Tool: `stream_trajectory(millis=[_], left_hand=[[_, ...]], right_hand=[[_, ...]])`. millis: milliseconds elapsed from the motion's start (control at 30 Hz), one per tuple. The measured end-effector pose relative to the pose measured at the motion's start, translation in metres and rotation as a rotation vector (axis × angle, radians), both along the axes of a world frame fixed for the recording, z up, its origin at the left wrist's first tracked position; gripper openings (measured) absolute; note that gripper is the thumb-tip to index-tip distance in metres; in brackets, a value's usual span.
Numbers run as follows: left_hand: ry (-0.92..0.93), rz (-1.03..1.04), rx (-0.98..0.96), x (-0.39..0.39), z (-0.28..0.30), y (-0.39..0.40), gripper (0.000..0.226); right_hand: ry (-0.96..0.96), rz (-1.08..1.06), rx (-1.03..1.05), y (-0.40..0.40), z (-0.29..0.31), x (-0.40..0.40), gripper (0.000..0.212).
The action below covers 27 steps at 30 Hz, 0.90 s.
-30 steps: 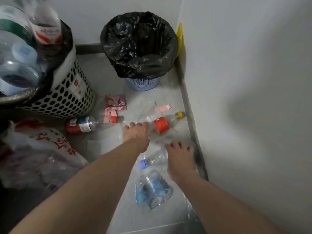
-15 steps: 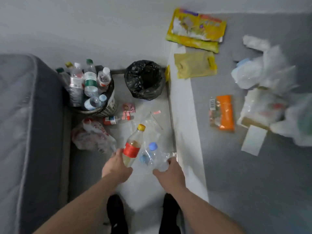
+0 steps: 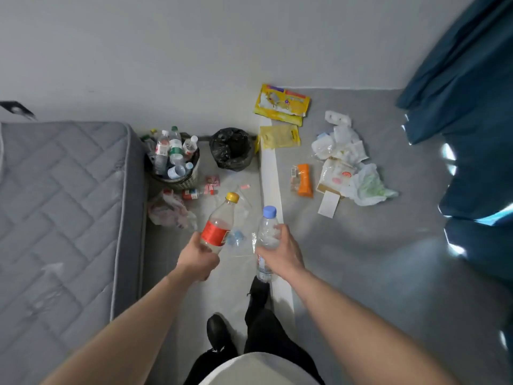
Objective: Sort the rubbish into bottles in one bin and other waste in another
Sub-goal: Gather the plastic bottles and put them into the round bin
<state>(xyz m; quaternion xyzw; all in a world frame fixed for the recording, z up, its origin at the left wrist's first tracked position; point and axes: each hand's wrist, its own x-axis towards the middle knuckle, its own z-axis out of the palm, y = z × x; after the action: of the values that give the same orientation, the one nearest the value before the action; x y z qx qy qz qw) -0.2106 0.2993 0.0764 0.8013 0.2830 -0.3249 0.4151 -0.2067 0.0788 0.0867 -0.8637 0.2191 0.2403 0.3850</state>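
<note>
My left hand [image 3: 197, 257] grips the base of a clear bottle with a red label and yellow cap [image 3: 219, 222], held above the floor. My right hand [image 3: 280, 252] grips a clear bottle with a blue cap [image 3: 267, 232] around its middle. Ahead stands a white perforated bin [image 3: 183, 182] piled with bottles. Beside it, to the right, is a bin lined with a black bag [image 3: 232, 148]. Another red-labelled bottle [image 3: 193, 194] lies on the floor below the white bin, with pink wrappers [image 3: 212, 181] close by.
A grey mattress [image 3: 63, 207] fills the left. A white low partition [image 3: 273, 190] runs down the middle. Right of it lie yellow packets [image 3: 281, 102], an orange packet [image 3: 304, 180] and crumpled white waste [image 3: 349, 168]. A plastic bag [image 3: 169, 209] lies by the mattress. A blue curtain [image 3: 477, 107] hangs at right.
I rose from crouching at the floor, so the view pulled back. Both hands lifted a bottle each off the floor and now hold them higher.
</note>
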Motion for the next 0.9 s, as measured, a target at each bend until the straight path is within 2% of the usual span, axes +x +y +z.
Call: stream_trajectory(millis=[100,267,433,533,667,767,900], left_hand=[[-0.072,0.041,-0.068,-0.014,0.016,0.013,0.043],[-0.108,0.123,-0.084,-0.023,0.04,0.026,0.045],[-0.183,0.169,-0.118,-0.013,0.055,0.035,0.05],[-0.264,0.256,-0.103,-0.001,0.068,0.041,0.05],[-0.303,0.361,-0.026,0.023,0.077,0.062,0.064],[-0.314,0.404,0.02,0.045,0.084,0.089,0.056],[-0.374,0.341,0.044,0.085,0.089,0.136,0.039]], right_hand=[[-0.033,0.012,0.014,0.009,0.019,-0.018,0.058],[-0.059,0.041,0.048,0.02,0.043,-0.019,0.062],[-0.082,0.085,0.123,0.025,0.056,0.013,0.071],[-0.102,0.121,0.125,0.037,0.066,0.038,0.068],[-0.119,0.14,0.104,0.067,0.074,0.069,0.069],[-0.138,0.153,0.097,0.095,0.077,0.093,0.065],[-0.137,0.127,0.092,0.138,0.075,0.125,0.071]])
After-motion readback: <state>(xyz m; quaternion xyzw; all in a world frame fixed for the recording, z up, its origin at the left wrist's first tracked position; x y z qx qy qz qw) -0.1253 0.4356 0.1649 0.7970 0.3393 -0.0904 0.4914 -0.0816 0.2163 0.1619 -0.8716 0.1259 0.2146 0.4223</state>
